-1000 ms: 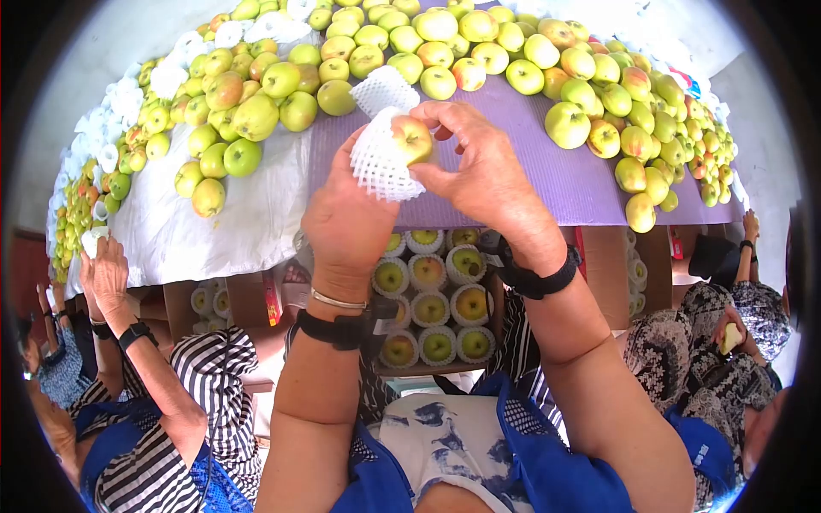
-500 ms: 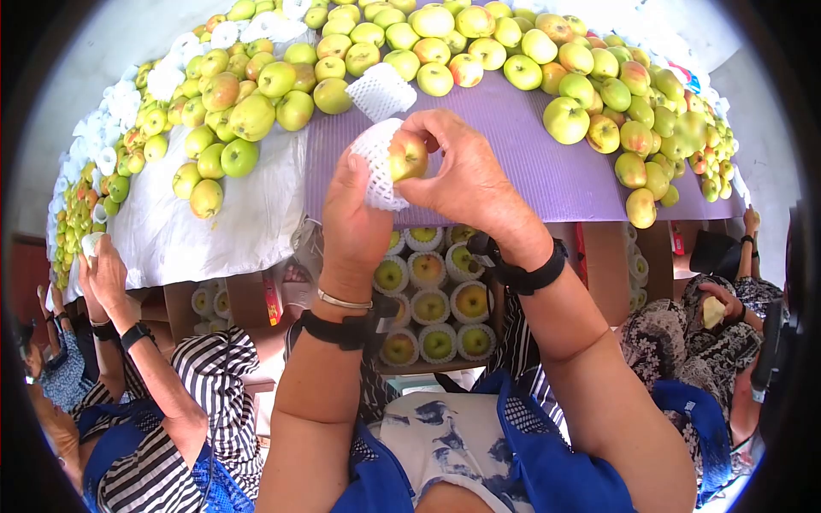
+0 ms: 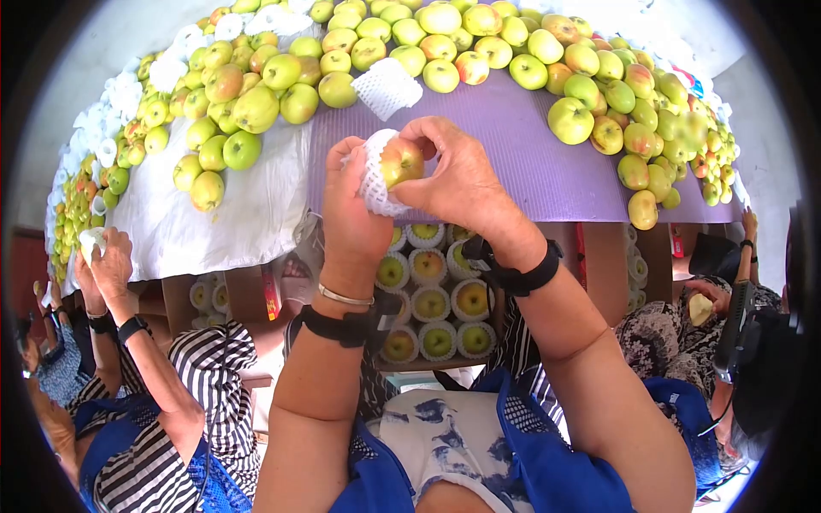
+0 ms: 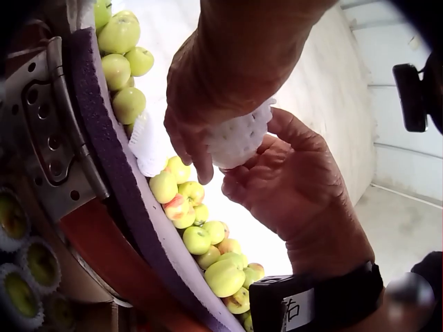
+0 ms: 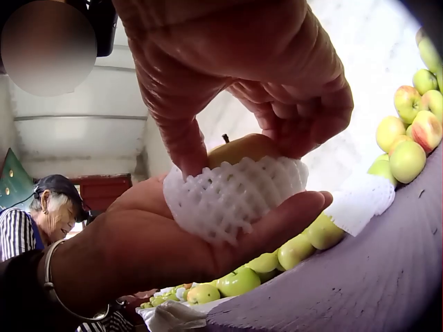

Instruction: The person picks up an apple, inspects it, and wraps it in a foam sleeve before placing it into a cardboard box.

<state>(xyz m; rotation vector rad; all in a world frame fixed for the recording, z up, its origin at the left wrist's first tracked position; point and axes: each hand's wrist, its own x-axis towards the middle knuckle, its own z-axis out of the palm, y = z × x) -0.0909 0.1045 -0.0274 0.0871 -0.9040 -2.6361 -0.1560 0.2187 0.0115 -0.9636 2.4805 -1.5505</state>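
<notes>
A yellow-green apple with a red blush [image 3: 400, 161] sits in a white foam net [image 3: 376, 175], its stem end bare. My left hand [image 3: 355, 205] cradles the netted apple from the left and below, as the right wrist view shows with the net [image 5: 235, 197] lying in the palm. With thumb and fingers my right hand [image 3: 453, 175] pinches the apple's top at either side, the fingertips right at the net's rim. Another foam net [image 3: 386, 88] lies on the purple mat [image 3: 505, 171] just beyond the hands, before a heap of loose apples [image 3: 440, 47].
Below the table edge stands a carton of netted apples [image 3: 429, 303]. More loose apples [image 3: 256, 109] lie on the white sheet [image 3: 171, 227] at left, with a pile of foam nets [image 3: 111, 111] behind. Other people work close by, a hand [image 3: 111, 261] at left and a person in dark floral clothing [image 3: 650, 342] at right.
The foam net has come further round the apple, which has turned slightly. Both hands have moved a little lower. At right, the neighbour's hand with a pale thing has shifted left and lower.
</notes>
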